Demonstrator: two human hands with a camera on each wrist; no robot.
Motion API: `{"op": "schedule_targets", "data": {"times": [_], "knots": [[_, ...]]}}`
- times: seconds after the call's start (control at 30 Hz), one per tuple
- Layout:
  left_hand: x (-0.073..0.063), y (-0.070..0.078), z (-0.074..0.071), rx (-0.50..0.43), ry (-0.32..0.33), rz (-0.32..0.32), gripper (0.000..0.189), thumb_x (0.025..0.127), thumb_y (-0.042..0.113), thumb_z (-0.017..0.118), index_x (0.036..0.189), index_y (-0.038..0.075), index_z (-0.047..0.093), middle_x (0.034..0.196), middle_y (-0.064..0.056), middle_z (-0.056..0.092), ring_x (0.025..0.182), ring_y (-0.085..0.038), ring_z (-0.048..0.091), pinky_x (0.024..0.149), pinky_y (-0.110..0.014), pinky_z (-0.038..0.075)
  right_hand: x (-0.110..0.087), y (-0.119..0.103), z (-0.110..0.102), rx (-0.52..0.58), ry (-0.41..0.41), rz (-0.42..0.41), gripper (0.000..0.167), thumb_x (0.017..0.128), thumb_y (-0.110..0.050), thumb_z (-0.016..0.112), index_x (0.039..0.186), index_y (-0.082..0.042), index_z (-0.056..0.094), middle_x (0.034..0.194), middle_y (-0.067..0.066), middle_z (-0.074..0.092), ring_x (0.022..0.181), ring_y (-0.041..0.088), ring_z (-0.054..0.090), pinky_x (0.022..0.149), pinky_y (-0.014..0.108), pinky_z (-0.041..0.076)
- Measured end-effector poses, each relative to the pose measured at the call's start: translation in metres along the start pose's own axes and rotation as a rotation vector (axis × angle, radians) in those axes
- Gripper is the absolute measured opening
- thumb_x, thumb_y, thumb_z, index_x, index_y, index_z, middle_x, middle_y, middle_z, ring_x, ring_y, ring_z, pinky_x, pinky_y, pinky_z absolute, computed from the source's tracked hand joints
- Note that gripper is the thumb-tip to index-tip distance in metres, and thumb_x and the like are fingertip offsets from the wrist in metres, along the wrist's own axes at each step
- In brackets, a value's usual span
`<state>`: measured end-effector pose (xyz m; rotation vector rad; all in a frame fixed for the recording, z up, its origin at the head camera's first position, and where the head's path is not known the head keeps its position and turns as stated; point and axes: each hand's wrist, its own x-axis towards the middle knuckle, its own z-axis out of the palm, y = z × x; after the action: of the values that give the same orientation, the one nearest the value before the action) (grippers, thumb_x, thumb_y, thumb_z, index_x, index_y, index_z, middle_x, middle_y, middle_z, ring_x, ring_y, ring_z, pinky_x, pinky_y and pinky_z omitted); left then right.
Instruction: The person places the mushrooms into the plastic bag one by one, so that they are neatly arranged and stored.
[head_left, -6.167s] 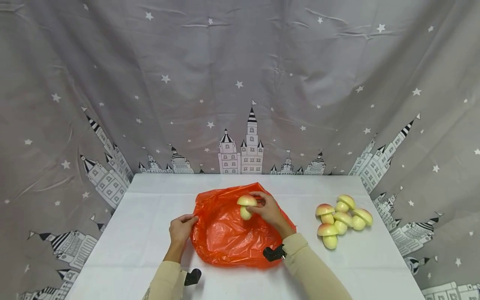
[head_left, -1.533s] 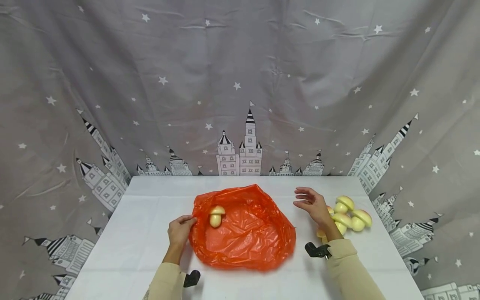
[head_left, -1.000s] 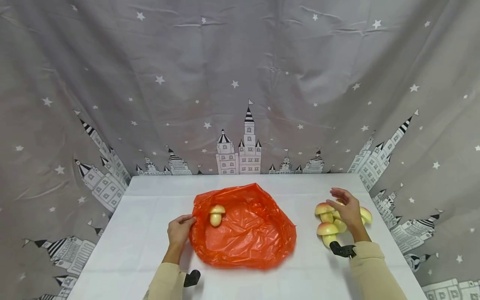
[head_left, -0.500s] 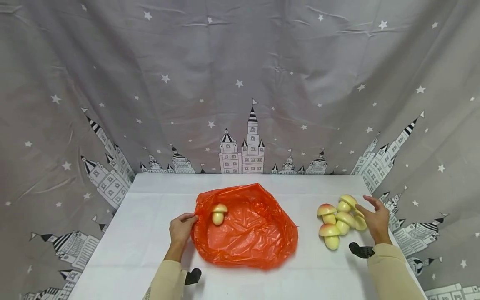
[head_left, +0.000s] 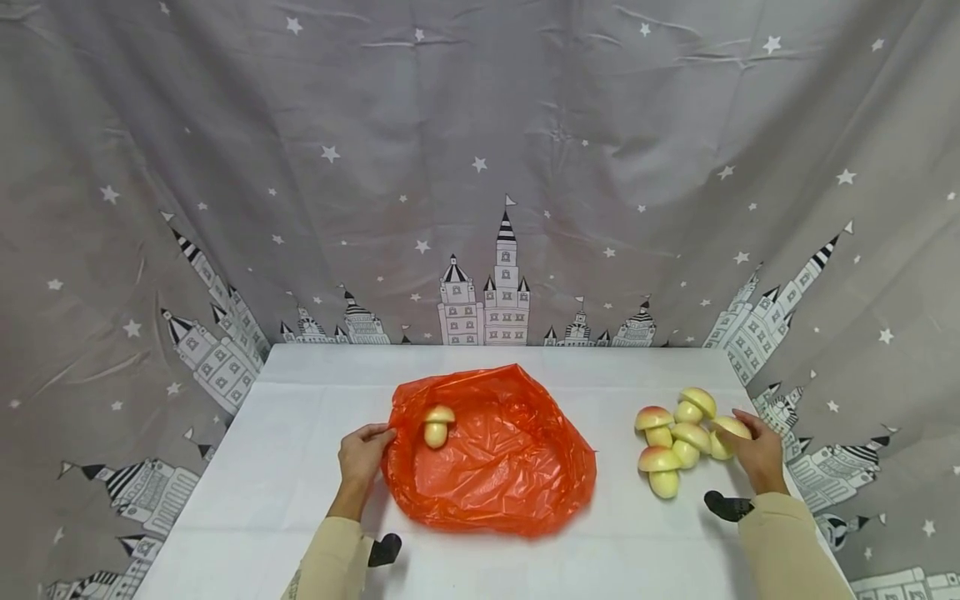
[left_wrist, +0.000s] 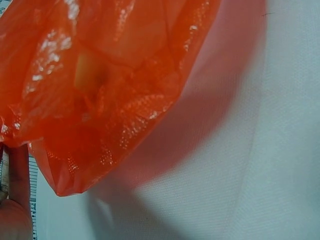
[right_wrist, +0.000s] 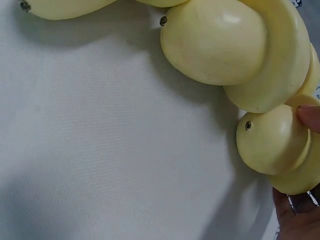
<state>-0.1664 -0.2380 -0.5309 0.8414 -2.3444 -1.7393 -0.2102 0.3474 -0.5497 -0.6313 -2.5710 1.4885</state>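
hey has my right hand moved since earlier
Yes, rightward in the head view: against the white table, your right hand went from over the red bag to the rightmost mushroom.

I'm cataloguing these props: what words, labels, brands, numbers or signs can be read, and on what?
None can be read in any view.
Red bag and mushrooms: no lettering visible.
Grey backdrop: printed stars and castles; finest details too small to read.
Left sleeve: patterned patch, too small to read.
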Motion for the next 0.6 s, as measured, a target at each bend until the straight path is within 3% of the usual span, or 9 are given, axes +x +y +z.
{"op": "schedule_targets", "data": {"times": [0.13, 0.4, 0.6], "knots": [[-0.001, 0.001, -0.001, 0.004, -0.007, -0.001, 0.026, 0.091, 0.015, 0.064, 0.108, -0.005, 0.067, 0.099, -0.018, 0.069, 0.079, -0.013, 0.061, 0.066, -0.017, 0.05, -0.003, 0.003, 0.0, 0.012, -0.011, 0.009, 0.058, 0.088, -0.01, 0.066, 0.139, 0.005, 0.043, 0.136, 0.025, 0.047, 0.084, -0.012, 0.039, 0.073, 0.005, 0.036], [-0.001, 0.005, -0.002, 0.004, -0.014, -0.001, 0.028, 0.091, 0.015, 0.064, 0.11, -0.005, 0.066, 0.104, -0.02, 0.067, 0.082, -0.016, 0.061, 0.068, -0.017, 0.049, 0.006, 0.013, -0.001, 0.051, -0.008, 0.057, 0.059, 0.089, -0.014, 0.064, 0.141, 0.003, 0.042, 0.128, 0.016, 0.049, 0.089, 0.0, 0.043, 0.069, 0.007, 0.039], [0.0, 0.002, -0.001, 0.004, -0.014, 0.0, 0.027, 0.092, 0.016, 0.063, 0.109, -0.005, 0.066, 0.103, -0.02, 0.068, 0.085, -0.02, 0.062, 0.07, -0.019, 0.051, -0.002, 0.006, -0.002, 0.059, 0.007, 0.087, 0.058, 0.09, -0.014, 0.062, 0.141, 0.004, 0.04, 0.134, 0.02, 0.045, 0.09, 0.0, 0.041, 0.069, 0.007, 0.037]]}}
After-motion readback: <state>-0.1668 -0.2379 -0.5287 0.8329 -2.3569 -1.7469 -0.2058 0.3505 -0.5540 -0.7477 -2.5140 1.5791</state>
